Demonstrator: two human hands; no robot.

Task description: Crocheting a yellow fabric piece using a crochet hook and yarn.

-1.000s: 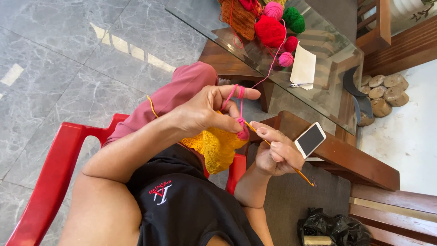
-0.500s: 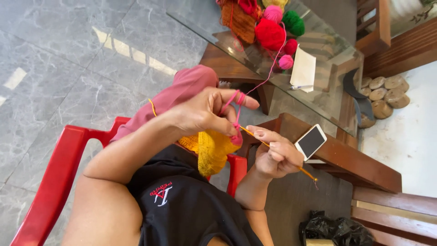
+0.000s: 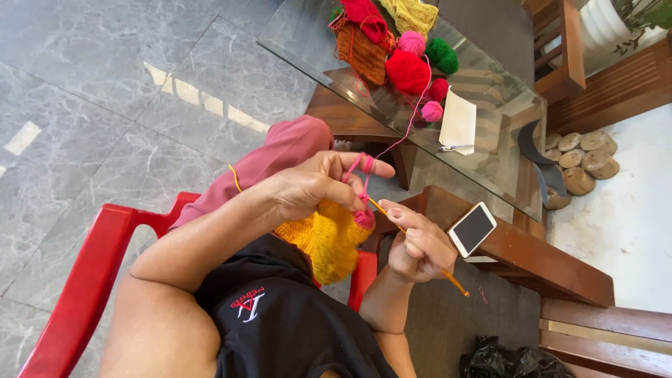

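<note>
Yarn leads everything here: a pink strand (image 3: 409, 126) runs down from the balls on the glass counter (image 3: 301, 49) and wraps over our left hand (image 3: 315, 187), whose fingers (image 3: 360, 166) are curled, the index stretched out with the strand looped round it, thumb and middle finger pinching the small pink crochet piece (image 3: 364, 218) just below. Our right hand (image 3: 418, 245) sits to the right and a little lower, its fingers pressed together round the orange crochet hook (image 3: 420, 245). The hook's long axis slants from lower right, where its tail sticks out past the palm, up and left to its tip, which meets the pink piece at the left hand's pinch. So the work lies up and to the left of the right hand, touching the left. A yellow crocheted piece (image 3: 329, 241) hangs under the left hand, over our lap. We sit in a red plastic chair (image 3: 91, 280). A white phone (image 3: 472, 229) rests on the wooden bench (image 3: 532, 255) just beside the right hand. Red, green and pink yarn balls (image 3: 409, 70) lie well apart on the counter.
</note>
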